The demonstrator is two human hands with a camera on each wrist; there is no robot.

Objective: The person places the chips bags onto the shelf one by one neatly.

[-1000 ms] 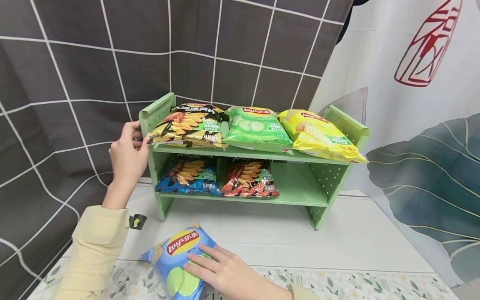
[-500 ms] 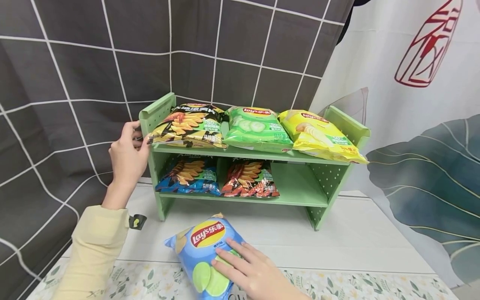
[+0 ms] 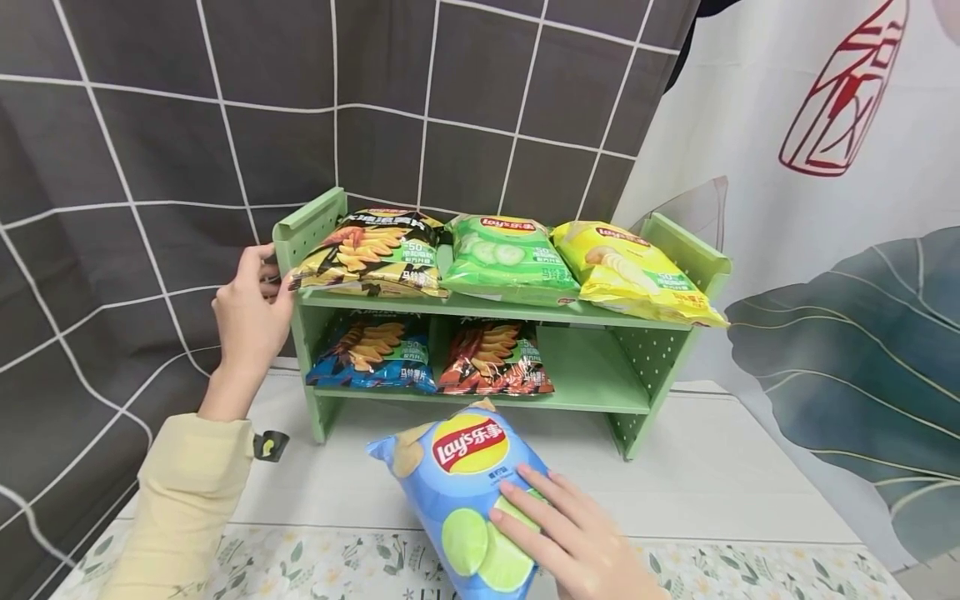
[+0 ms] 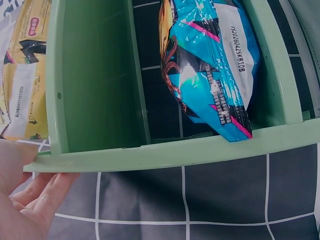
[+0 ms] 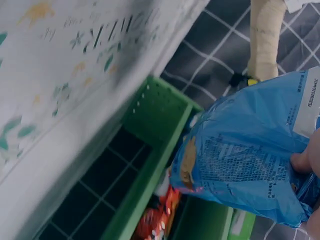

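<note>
My right hand point(image 3: 577, 542) holds a light-blue bag of potato chips point(image 3: 465, 492) with lime slices on it, tilted in front of the shelf. Its fingers lie across the bag's front, and in the right wrist view the thumb point(image 5: 302, 162) presses into the back. At the upper left corner of a green two-tier shelf rack point(image 3: 592, 371), my left hand point(image 3: 251, 312) grips the side panel. The left wrist view shows its fingers point(image 4: 47, 197) on the panel's outer side. Black-and-yellow point(image 3: 375, 254), green point(image 3: 510, 258) and yellow point(image 3: 637, 271) chip bags lie on the top tier.
A dark-blue chip bag point(image 3: 375, 350) and a red one point(image 3: 497, 357) sit on the lower tier, with bare shelf to their right. The rack stands on a white table point(image 3: 712, 475) with a floral cloth point(image 3: 315, 558) along its front. A dark grid-patterned curtain point(image 3: 262, 58) hangs behind.
My right hand has carried the light-blue chip bag to the right and up toward the rack. My left hand keeps its grip on the rack's side; the head view has shifted slightly.
</note>
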